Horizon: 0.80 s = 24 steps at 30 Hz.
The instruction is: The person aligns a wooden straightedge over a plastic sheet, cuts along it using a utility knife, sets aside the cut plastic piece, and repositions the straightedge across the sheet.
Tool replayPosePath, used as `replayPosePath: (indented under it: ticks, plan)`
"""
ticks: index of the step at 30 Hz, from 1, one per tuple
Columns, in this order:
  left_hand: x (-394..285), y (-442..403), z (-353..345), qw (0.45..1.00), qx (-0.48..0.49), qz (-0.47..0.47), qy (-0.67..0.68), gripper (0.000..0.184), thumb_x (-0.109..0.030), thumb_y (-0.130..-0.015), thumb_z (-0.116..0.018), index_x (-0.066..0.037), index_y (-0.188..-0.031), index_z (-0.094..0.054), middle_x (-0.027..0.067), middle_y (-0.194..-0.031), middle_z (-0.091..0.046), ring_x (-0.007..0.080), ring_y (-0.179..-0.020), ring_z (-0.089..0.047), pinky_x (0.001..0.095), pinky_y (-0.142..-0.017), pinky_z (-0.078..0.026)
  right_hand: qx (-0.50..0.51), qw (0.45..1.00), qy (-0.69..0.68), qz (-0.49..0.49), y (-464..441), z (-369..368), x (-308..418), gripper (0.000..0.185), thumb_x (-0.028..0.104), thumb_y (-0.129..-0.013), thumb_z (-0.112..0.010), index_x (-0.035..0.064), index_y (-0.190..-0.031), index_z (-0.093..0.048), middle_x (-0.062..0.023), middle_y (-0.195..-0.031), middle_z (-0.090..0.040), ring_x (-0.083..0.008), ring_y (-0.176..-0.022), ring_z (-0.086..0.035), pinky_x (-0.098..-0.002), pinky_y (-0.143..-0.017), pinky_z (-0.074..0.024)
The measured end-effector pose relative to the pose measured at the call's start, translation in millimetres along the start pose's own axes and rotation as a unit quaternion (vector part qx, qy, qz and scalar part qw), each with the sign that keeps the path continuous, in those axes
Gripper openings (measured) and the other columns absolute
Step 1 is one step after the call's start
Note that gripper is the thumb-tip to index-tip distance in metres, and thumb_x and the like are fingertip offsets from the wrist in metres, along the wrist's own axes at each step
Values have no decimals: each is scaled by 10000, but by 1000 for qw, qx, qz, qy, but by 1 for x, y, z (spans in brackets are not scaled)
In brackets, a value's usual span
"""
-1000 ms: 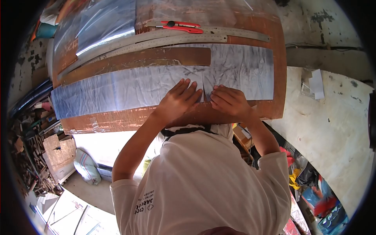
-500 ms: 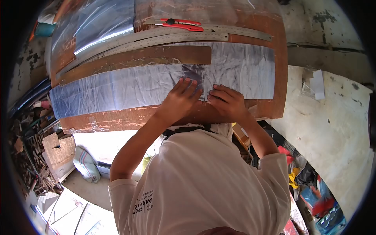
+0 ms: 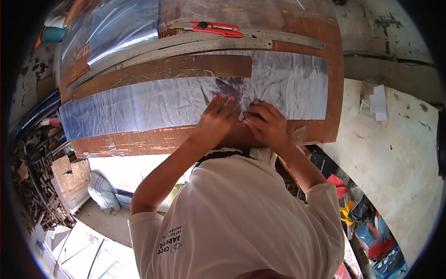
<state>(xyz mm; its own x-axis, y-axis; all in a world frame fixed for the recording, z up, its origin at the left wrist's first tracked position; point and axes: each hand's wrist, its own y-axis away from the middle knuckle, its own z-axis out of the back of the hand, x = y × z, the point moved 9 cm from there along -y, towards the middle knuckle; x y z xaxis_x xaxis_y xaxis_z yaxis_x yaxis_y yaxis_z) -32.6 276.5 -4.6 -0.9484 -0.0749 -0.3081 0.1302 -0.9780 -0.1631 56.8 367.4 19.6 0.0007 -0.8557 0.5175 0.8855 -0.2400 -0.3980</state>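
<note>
A long, wrinkled, shiny plastic strip (image 3: 153, 104) lies across the brown wooden board (image 3: 121, 145) in front of me. My left hand (image 3: 218, 120) rests on the strip near its middle, fingers stretched out and pressing flat beside a darker patch. Just to its right, my right hand (image 3: 269, 123) has its fingers curled and pinched at a seam in the strip. What sits between those fingertips is hidden. Above the hands lies a brown flat bar (image 3: 186, 67) along the strip's upper edge. Beyond it are a steel ruler (image 3: 223, 44) and a red cutter knife (image 3: 216, 30).
Clear plastic sheeting (image 3: 123, 30) covers the board's far left. A pale tabletop (image 3: 385, 153) stands to the right with a white piece (image 3: 378, 103) on it. Scrap wood (image 3: 39, 190) is piled at the lower left, and a woven sack (image 3: 103, 193) stands near it.
My right hand has shifted slightly left and its fingers have curled in tighter at the seam. My left hand has stayed nearly in place, fingers still flat.
</note>
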Motion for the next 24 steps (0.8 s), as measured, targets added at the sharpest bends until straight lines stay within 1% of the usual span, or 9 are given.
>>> replayPosePath:
  ticks: [9, 12, 14, 16, 18, 19, 21, 22, 24]
  plan:
    - [6, -7, 6, 997, -41, 58, 27, 440, -250, -730, -818, -75, -1117, -703, 130, -1226, -676, 338, -1158, -670, 461, -1011, -558, 43, 993, 12, -113, -11, -4, -1, 174, 128, -713, -818, 140, -872, -749, -8, -965, -665, -244, -953, -656, -352, -748, -568]
    - [10, -10, 15, 994, -60, 76, 40, 461, -239, -702, -817, -64, -1109, -690, 105, -1182, -681, 316, -1110, -688, 442, -981, -576, 85, 988, 36, -127, -19, -9, 0, 191, 136, -702, -818, 152, -880, -750, 2, -950, -658, -238, -937, -632, -356, -730, -558]
    - [10, -8, 13, 993, -77, 66, 61, 484, -229, -678, -811, -58, -1114, -690, 94, -1155, -681, 311, -1080, -693, 440, -992, -568, 116, 981, 52, -147, -21, -10, -2, 265, 133, -683, -821, 169, -936, -750, 3, -964, -657, -247, -932, -624, -371, -740, -554]
    - [13, -3, 15, 992, -90, 74, 57, 477, -213, -677, -795, -49, -1113, -689, 92, -1115, -682, 297, -1062, -695, 431, -992, -566, 111, 983, 52, -134, -26, -8, 4, 294, 134, -685, -818, 173, -967, -747, 4, -976, -657, -250, -941, -624, -377, -745, -553]
    - [10, 6, 18, 991, -114, 49, 46, 428, -223, -749, -781, -70, -1138, -689, 100, -1207, -662, 301, -1181, -653, 477, -1050, -518, 106, 987, 50, -114, -32, -7, 11, 323, 136, -686, -816, 178, -998, -743, 5, -988, -656, -253, -949, -624, -382, -750, -553]
    - [13, 12, 22, 990, -120, 64, 28, 428, -223, -749, -781, -70, -1138, -689, 100, -1207, -662, 301, -1181, -653, 477, -1050, -518, 125, 983, 60, -123, -31, -9, 11, 312, 140, -717, -789, 171, -1023, -736, -8, -995, -646, -267, -957, -620, -400, -758, -552]
    - [19, 24, 27, 989, -100, 91, 57, 454, -286, -837, -755, -107, -1243, -663, 136, -1411, -571, 328, -1360, -530, 546, -1135, -412, 143, 981, 63, -115, -34, -12, 15, 302, 144, -748, -762, 164, -1047, -728, -20, -1001, -635, -282, -964, -616, -418, -767, -552]
    - [22, 32, 35, 988, -107, 104, 45, 454, -286, -837, -755, -107, -1243, -663, 136, -1411, -571, 328, -1360, -530, 546, -1135, -412, 153, 979, 54, -121, -37, -11, 16, 274, 151, -778, -746, 158, -1052, -728, -37, -994, -643, -291, -947, -623, -423, -765, -548]
    - [45, 50, 47, 965, -110, 236, 9, 548, -361, -895, -723, -138, -1380, -600, 156, -1579, -420, 340, -1477, -389, 591, -1189, -298, 163, 978, 45, -120, -43, -9, 18, 248, 157, -808, -730, 151, -1056, -728, -54, -986, -651, -301, -929, -630, -427, -764, -544]
